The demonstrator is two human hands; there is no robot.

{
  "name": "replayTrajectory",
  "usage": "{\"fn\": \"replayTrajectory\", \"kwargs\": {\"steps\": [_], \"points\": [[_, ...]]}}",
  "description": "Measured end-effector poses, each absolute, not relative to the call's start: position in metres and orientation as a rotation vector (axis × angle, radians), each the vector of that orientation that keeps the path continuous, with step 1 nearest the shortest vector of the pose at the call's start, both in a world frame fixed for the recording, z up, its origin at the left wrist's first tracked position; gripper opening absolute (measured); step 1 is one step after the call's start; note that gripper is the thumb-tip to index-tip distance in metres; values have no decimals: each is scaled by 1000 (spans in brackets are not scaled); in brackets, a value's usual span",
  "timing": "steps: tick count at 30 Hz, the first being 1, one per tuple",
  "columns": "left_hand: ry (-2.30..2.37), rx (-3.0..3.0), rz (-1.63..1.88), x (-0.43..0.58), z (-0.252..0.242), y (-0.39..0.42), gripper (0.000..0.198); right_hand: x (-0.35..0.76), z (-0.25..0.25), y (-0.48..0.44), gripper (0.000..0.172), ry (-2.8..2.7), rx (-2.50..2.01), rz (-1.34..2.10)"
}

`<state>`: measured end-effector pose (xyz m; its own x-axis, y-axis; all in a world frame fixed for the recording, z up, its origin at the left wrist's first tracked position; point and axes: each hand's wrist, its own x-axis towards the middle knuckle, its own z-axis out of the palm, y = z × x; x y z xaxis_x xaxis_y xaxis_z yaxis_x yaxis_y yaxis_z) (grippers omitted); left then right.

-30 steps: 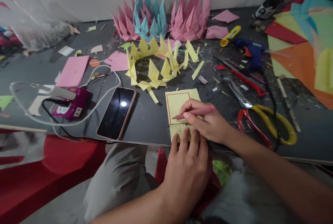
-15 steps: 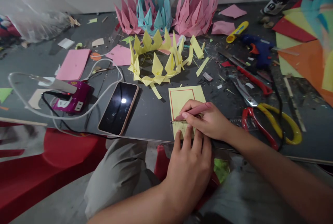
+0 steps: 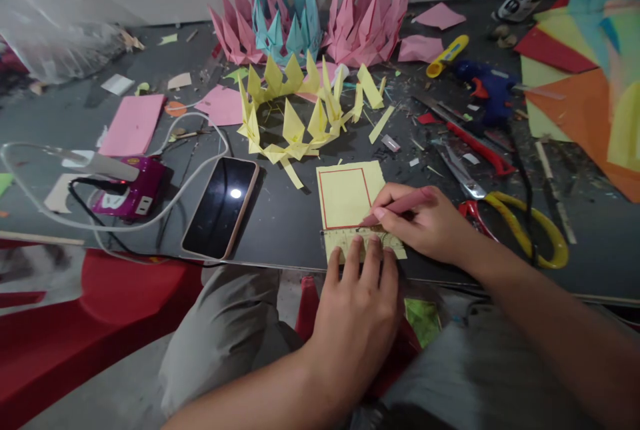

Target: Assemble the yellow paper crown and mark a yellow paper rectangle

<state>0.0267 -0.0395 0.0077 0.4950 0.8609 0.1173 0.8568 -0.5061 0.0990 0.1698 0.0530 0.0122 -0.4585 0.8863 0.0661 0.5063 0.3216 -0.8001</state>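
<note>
A sheet of yellow paper [image 3: 344, 193] lies near the table's front edge, with a red rectangle drawn on it. Across its lower part rests a clear ruler [image 3: 336, 238]. My left hand [image 3: 357, 300] lies over the ruler with its fingers spread, pressing it onto the paper. My right hand [image 3: 425, 223] grips a pink pen [image 3: 407, 202]. The pen's tip touches the paper just above the ruler, at the right end of the rectangle's bottom red line. Beyond the sheet stands a yellow paper crown [image 3: 295, 127].
Pink crowns [image 3: 367, 23] and a blue crown [image 3: 287, 23] stand at the back. To the left are a phone [image 3: 220, 207] and a purple power adapter [image 3: 135, 193] with cables. Scissors [image 3: 525, 227], a blue glue gun [image 3: 487, 90] and coloured paper [image 3: 570, 110] lie right.
My right hand has moved the pen rightward along the ruler, and a red line now closes the rectangle's bottom. My left hand stays on the ruler. The view has shifted slightly.
</note>
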Motion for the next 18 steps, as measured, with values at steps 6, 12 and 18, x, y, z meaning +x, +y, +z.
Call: {"fn": "replayTrajectory", "kwargs": {"steps": [6,12,18], "points": [[1539,2690,229,26,9,-40,37,180,11,55,13,-2096,-1287,917],[1545,2686,269,26,10,-39,35,184,10,55,14,-2087,-1321,898],[1539,2676,278,24,9,-38,36,185,19,54,16,-1839,-1228,911]]}}
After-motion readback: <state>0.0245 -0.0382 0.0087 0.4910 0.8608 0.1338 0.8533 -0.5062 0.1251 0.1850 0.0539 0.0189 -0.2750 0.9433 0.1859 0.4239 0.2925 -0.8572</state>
